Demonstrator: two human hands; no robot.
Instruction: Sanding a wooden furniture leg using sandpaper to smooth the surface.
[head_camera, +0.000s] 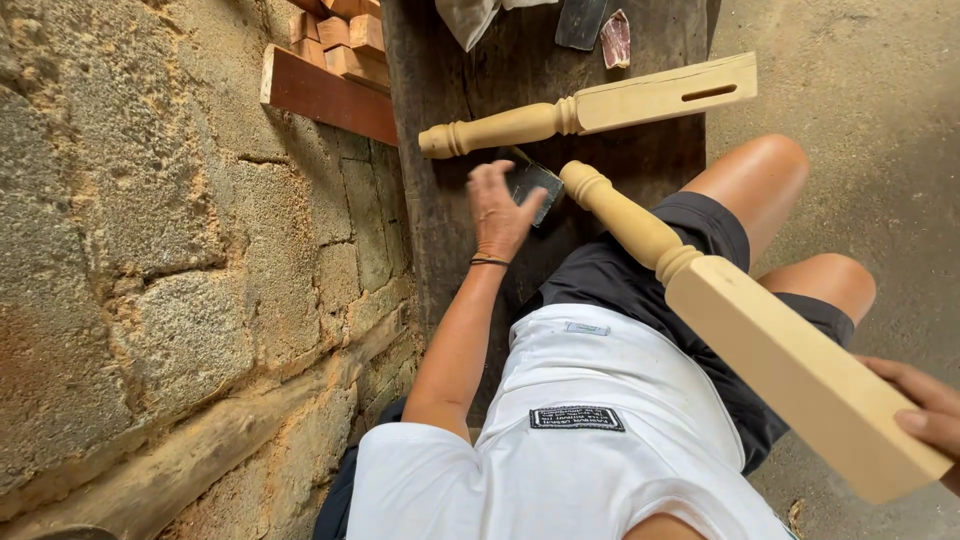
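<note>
I sit astride a dark wooden bench (500, 80) beside a block wall. My right hand (925, 405) grips the square end of a pale turned wooden leg (740, 320) that lies across my lap, its round tip pointing at the bench. My left hand (500, 210) hovers with fingers spread over a small dark piece of sandpaper (533, 182) on the bench, touching or nearly touching it. A second turned leg (600, 105) with a slot in its square end lies across the bench beyond.
A rough block wall (150, 230) dusted with sawdust fills the left. A reddish board (325, 95) and stacked wood blocks (345, 40) lean on it. A white cloth (465, 15), a dark flat tool (580, 22) and a pinkish scrap (616, 40) lie at the bench's far end. Concrete floor (860, 90) at right.
</note>
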